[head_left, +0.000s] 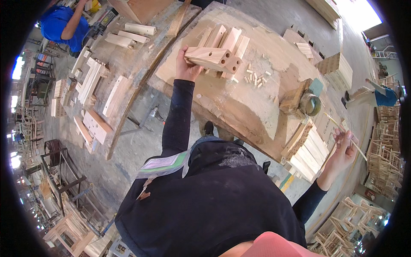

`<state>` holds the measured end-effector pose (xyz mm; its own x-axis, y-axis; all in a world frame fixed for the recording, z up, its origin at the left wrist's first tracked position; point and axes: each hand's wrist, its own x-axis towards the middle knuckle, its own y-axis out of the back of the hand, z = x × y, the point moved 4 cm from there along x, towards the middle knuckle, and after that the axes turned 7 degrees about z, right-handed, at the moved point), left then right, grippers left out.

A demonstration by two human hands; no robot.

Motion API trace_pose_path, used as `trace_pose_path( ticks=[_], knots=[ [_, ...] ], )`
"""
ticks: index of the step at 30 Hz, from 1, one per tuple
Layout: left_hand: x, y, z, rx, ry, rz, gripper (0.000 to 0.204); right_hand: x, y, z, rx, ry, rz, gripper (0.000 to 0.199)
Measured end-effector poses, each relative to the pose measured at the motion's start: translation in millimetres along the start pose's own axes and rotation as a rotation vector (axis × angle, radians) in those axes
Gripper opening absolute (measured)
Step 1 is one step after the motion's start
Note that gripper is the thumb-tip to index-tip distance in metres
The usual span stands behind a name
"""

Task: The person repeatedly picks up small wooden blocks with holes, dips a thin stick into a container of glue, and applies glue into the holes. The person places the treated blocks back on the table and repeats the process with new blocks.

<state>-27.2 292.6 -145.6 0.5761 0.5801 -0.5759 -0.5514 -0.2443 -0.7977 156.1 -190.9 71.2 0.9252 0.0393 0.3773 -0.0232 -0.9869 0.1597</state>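
My left hand (187,67) grips the left end of a pale wooden block (207,56), whose right end shows several drilled round holes. The block is held over the near side of the workbench (222,109), in front of several similar wooden pieces (231,39). Just right of it, short wooden dowels (255,79) lie scattered on the bench. Out at the right, my right hand (341,150) pinches a thin pale stick (335,122) and holds it up in the air. A round open container (310,105) sits between the dowels and that hand; its contents are unclear.
A stack of pale wooden pieces (306,156) stands beside the bench's right corner. Another table (141,55) at the left carries drilled boards and blocks. Far left, a person in a blue shirt (64,23) is at work. Stacked wooden frames (383,145) line the far right.
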Motion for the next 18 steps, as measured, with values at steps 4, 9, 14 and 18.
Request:
trace_pose_path(
  ticks=[4, 9, 14, 18],
  knots=[
    [64.5, -4.8, 40.4, 0.357, -0.115, -0.135, 0.042, -3.1, -5.0, -1.8, -0.037, -0.024, 0.018, 0.018],
    [159.2, -44.0, 75.6, 1.043, -0.216, 0.083, 0.053, -11.8, -9.1, 0.6, -0.060, -0.060, 0.051, 0.019],
    [229.4, -65.8, 41.9, 1.857, -0.521, 0.298, 0.103, -25.4, 0.0, 1.1, -0.087, -0.103, 0.120, 0.019],
    [269.8, -21.2, 26.5, 2.068, -0.722, 0.169, 0.118, -22.1, -0.2, 1.2, -0.106, -0.105, 0.151, 0.021]
  ],
)
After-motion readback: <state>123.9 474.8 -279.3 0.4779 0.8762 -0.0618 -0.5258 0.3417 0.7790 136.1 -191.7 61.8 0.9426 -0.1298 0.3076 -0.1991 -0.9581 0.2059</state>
